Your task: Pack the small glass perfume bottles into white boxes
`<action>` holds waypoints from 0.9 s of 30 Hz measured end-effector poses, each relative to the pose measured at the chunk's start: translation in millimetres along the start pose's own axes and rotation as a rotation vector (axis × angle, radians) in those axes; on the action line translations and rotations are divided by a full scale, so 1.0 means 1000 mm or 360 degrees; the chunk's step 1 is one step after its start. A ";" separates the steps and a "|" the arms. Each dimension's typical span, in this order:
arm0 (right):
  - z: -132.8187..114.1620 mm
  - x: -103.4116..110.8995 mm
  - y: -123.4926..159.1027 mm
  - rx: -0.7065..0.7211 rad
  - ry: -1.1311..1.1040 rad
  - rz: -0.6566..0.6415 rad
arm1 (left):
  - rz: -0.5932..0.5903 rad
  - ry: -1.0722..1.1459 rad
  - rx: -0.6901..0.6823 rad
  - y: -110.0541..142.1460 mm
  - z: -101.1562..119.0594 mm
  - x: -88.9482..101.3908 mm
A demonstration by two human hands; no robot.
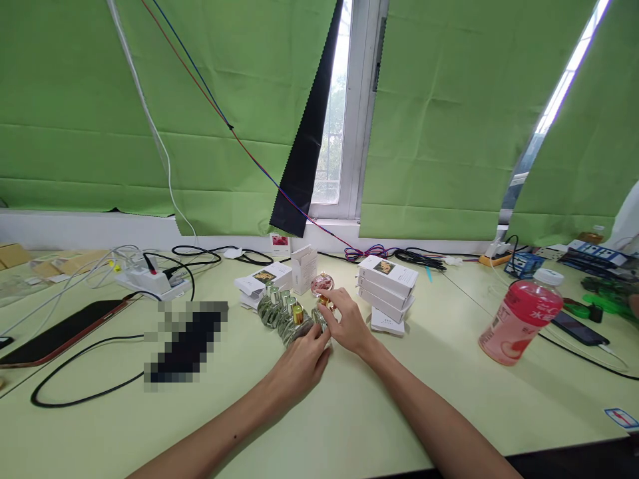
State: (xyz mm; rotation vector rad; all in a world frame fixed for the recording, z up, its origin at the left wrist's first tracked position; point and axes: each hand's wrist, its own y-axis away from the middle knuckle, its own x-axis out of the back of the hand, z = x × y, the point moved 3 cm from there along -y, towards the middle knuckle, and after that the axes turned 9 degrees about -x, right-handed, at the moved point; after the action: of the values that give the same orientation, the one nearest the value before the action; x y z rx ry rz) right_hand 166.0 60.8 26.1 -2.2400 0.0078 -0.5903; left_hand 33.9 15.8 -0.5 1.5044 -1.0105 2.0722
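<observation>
Several small clear glass bottles [271,313] with pale green-silver caps stand close together on the table, and one near my hands has a gold cap [298,314]. My left hand [304,354] is closed round the lower part of another glass bottle [321,322], partly hidden by the fingers. At the top of that same bottle, my right hand [348,322] has its thumb and fingers closed on a gold cap [324,301]. Just behind stands a round pinkish bottle [322,283]. An upright white box [304,269] is beside it.
White boxes are stacked at the right [387,279] and at the left [264,278]. A pink drink bottle [522,318] stands farther right. A power strip [150,283], a dark tablet [64,331] and cables lie on the left. Coiled cables [419,258] run along the back.
</observation>
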 end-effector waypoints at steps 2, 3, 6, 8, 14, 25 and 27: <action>0.001 0.000 0.000 0.0006 -0.0010 -0.0005 | -0.0001 0.0005 0.0003 0.000 -0.001 -0.001; 0.001 0.000 -0.001 0.0004 -0.0015 -0.0002 | -0.0004 0.0007 0.0005 0.000 -0.001 -0.001; 0.002 0.000 -0.001 0.0001 -0.0021 0.0009 | 0.0010 0.0019 -0.0003 0.000 -0.002 -0.002; 0.002 0.000 -0.001 -0.0013 -0.0014 0.0017 | 0.0031 0.0032 -0.0015 0.000 -0.002 -0.001; 0.003 -0.001 -0.002 -0.0051 0.0024 0.0012 | -0.0013 0.0010 0.0003 -0.001 0.000 0.000; 0.002 -0.001 -0.001 -0.0095 -0.0037 -0.0038 | 0.0018 0.0045 -0.0003 0.000 0.002 0.004; 0.002 -0.001 -0.001 -0.0110 -0.0045 -0.0051 | 0.0023 0.0042 -0.0003 -0.001 0.002 0.004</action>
State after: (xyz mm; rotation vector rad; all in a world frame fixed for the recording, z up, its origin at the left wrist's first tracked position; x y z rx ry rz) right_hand 165.6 63.2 24.4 -2.3193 -0.0225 -0.5833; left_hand 34.4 14.0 3.7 1.4690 -1.0166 2.0948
